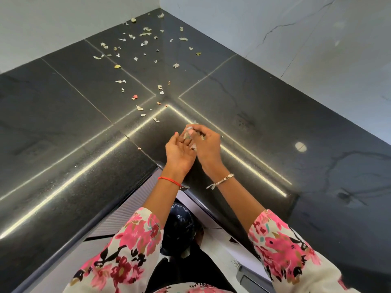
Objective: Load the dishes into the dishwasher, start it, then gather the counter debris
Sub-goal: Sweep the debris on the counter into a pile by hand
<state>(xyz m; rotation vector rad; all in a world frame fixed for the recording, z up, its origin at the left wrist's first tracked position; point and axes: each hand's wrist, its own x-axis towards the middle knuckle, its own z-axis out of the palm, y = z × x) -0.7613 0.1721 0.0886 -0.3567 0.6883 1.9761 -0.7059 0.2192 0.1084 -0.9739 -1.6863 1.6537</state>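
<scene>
Pale peel scraps [144, 43] lie scattered over the black stone counter [63, 115], thickest toward its far corner. A few rest in the left hand [179, 150], cupped palm-up with fingers relaxed, over the counter's inner corner. The right hand [207, 144] meets it, fingers curled and pinching more scraps. A black bin bag [179, 227] sits below.

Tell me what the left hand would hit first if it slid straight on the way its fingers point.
Probably the right hand, whose curled fingers hold scraps right over the fingertips of the left hand. Depth is unclear; if it passed beneath, the scattered debris on the black counter comes next.
</scene>
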